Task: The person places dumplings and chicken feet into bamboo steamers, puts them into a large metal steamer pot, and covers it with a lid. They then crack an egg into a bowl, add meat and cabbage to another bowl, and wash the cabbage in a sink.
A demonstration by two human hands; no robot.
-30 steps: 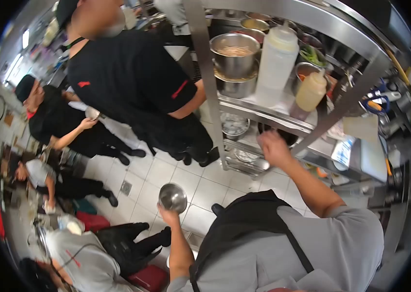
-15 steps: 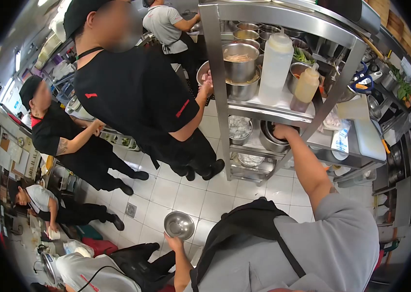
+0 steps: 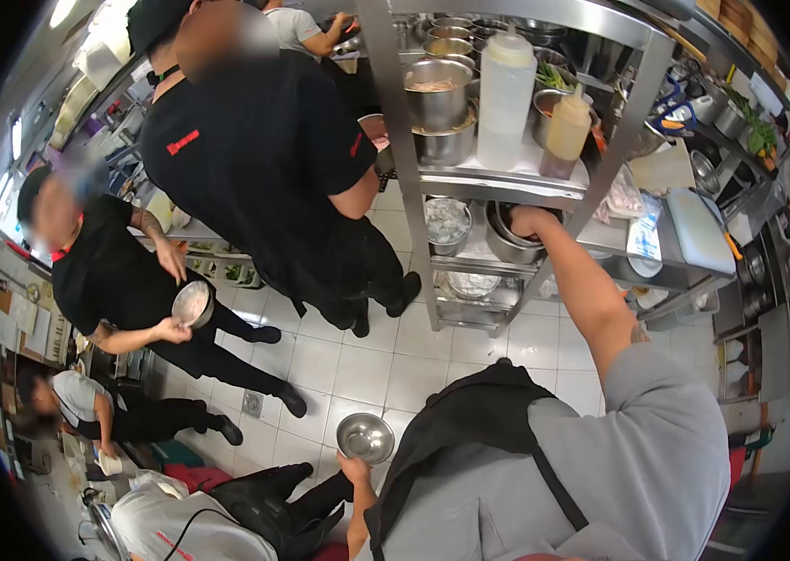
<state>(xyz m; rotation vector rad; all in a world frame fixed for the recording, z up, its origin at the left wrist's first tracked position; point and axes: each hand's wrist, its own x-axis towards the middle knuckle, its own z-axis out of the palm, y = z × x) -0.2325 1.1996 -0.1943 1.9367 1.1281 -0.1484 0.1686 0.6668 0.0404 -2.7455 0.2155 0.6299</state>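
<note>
Head view: the left hand (image 3: 355, 470) grips a steel mixing bowl (image 3: 365, 438) above the tiled floor (image 3: 350, 365); the right hand (image 3: 531, 222) reaches into a steel pot (image 3: 511, 249) on the rack (image 3: 507, 187), fingers hidden, their spread impossible to tell.

Commercial kitchen, steel shelving (image 3: 507, 186), squeeze bottles (image 3: 506, 107), uniformed workers (image 3: 245, 159)

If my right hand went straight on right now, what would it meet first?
Probably the inside of the metal container that your right hand dips into. Your fingertips are hidden, so I can't tell how near that surface is.
</note>
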